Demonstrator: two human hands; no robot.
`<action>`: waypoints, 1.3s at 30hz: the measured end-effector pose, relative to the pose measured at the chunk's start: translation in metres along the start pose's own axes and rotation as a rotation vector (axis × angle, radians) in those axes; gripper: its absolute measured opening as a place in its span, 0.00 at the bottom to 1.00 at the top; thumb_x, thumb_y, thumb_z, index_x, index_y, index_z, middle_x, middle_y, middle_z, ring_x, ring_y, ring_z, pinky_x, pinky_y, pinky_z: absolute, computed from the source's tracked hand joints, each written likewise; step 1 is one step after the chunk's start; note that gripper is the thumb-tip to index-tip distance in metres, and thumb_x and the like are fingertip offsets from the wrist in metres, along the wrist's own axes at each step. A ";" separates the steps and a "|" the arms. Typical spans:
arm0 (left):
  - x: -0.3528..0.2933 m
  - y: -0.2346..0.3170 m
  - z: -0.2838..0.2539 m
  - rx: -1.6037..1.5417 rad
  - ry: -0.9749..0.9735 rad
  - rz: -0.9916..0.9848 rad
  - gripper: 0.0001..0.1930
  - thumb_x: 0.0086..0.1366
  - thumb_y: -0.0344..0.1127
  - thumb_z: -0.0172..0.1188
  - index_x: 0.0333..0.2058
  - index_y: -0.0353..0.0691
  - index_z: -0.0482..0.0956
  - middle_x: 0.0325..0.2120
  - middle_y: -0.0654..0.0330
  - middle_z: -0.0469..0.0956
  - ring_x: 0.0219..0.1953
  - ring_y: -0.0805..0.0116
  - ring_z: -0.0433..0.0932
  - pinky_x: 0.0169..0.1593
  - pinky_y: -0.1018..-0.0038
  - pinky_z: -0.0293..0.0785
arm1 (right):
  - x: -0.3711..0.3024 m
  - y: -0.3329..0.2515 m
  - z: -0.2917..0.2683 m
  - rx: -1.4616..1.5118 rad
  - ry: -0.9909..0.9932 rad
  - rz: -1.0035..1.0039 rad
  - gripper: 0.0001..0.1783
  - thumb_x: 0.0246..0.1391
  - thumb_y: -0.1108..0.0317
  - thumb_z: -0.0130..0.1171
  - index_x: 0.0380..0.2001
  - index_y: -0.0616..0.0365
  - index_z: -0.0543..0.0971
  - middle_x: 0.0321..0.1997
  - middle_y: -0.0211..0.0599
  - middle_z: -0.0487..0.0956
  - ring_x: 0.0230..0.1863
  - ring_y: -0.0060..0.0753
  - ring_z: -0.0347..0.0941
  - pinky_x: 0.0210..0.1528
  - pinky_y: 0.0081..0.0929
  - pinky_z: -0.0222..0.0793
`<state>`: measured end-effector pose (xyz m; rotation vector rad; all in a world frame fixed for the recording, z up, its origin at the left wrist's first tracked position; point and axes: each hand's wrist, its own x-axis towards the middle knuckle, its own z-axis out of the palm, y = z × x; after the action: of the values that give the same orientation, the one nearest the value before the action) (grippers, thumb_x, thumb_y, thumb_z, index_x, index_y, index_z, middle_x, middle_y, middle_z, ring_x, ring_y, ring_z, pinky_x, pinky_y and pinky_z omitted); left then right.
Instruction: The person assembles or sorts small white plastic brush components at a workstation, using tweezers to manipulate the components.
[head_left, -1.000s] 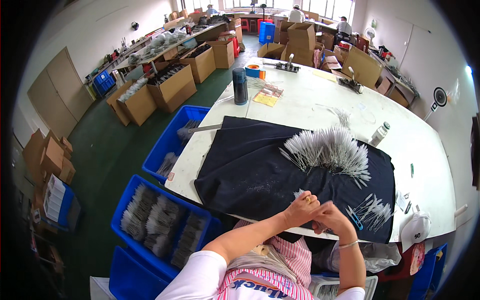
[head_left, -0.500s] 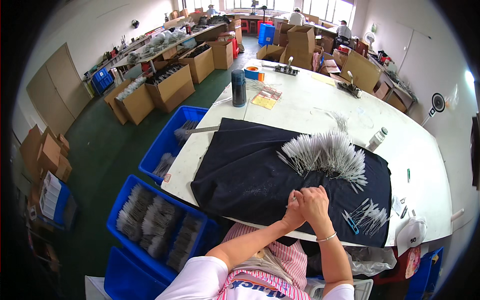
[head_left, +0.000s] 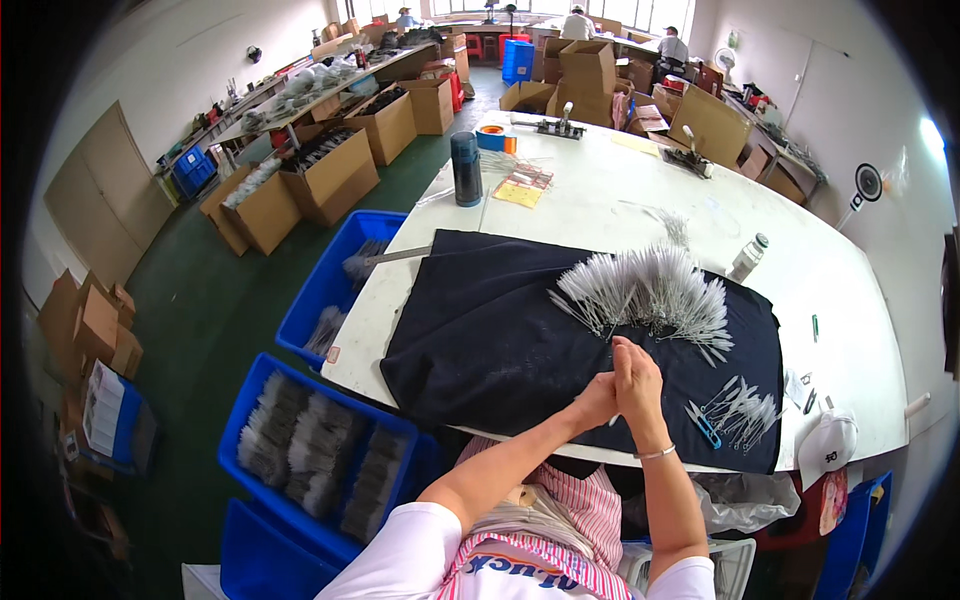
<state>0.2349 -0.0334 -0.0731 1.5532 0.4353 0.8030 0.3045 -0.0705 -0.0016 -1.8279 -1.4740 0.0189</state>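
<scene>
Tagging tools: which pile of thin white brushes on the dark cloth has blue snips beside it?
The small, sparse pile, right front on the dark cloth; the big fan-shaped pile farther back has none.

A white short-sleeved shirt (head_left: 408,552) is worn with a pink-striped apron (head_left: 592,515) and silvery bracelet (head_left: 656,454).

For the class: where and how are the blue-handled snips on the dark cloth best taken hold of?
Probably grip the snips by the blue handle, coming down from above on the near left side. They lie on the dark cloth with the handle end toward the wearer and the blades pointing away to the left, while loose small brushes crowd their right.
</scene>
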 end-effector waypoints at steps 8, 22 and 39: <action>-0.012 0.073 -0.027 0.561 0.026 0.633 0.05 0.53 0.37 0.60 0.26 0.49 0.73 0.42 0.63 0.75 0.48 0.62 0.69 0.56 0.60 0.54 | -0.048 0.008 -0.038 1.144 -0.005 0.939 0.28 0.56 0.41 0.45 0.20 0.56 0.75 0.18 0.31 0.73 0.17 0.21 0.67 0.15 0.20 0.61; -0.091 0.071 -0.043 0.452 -0.064 -0.045 0.34 0.48 0.29 0.61 0.56 0.48 0.59 0.58 0.52 0.52 0.59 0.56 0.57 0.59 0.59 0.53 | -0.056 0.013 0.007 1.916 -0.267 0.885 0.18 0.52 0.64 0.58 0.42 0.66 0.73 0.38 0.42 0.77 0.39 0.34 0.75 0.41 0.30 0.75; -0.082 0.115 -0.072 -0.629 -0.518 -0.788 0.10 0.63 0.36 0.54 0.39 0.35 0.72 0.19 0.63 0.69 0.17 0.80 0.61 0.18 0.84 0.55 | 0.055 -0.038 -0.051 1.010 -0.913 -0.389 0.40 0.57 0.38 0.33 0.53 0.65 0.68 0.59 0.49 0.65 0.65 0.44 0.53 0.66 0.37 0.40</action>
<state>0.1073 -0.0574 0.0175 0.8275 0.3215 -0.0958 0.3150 -0.0510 0.0799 -0.6620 -1.8507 1.2893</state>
